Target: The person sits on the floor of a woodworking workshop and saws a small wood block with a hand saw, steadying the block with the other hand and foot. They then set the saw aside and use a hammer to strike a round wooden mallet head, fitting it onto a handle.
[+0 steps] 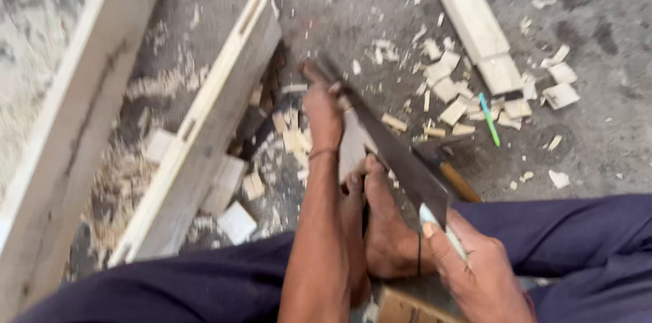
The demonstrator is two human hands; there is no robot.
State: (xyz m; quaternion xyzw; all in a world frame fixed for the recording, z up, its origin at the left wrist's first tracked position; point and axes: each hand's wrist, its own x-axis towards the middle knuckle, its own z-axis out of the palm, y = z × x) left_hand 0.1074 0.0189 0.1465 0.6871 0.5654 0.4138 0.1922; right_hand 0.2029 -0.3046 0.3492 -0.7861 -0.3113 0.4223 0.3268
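My left hand [320,111] reaches forward and grips the far end of a small pale wood piece [352,146] standing on the floor. My bare foot [386,224] presses against the near end of that piece. My right hand [479,272] is closed around the pale handle of a hand saw [401,160]. The saw's dark blade slants up and to the left across the wood piece and ends beside my left fingers. The picture is blurred by motion, so the blade's exact contact with the wood is unclear.
A long plank with cut slots [204,126] lies diagonally at the left, and a wider board [64,133] lies beyond it. Another plank [472,21] is at the top right among wood offcuts [448,88]. A green pencil [489,119] and a wooden-handled tool [456,180] lie nearby.
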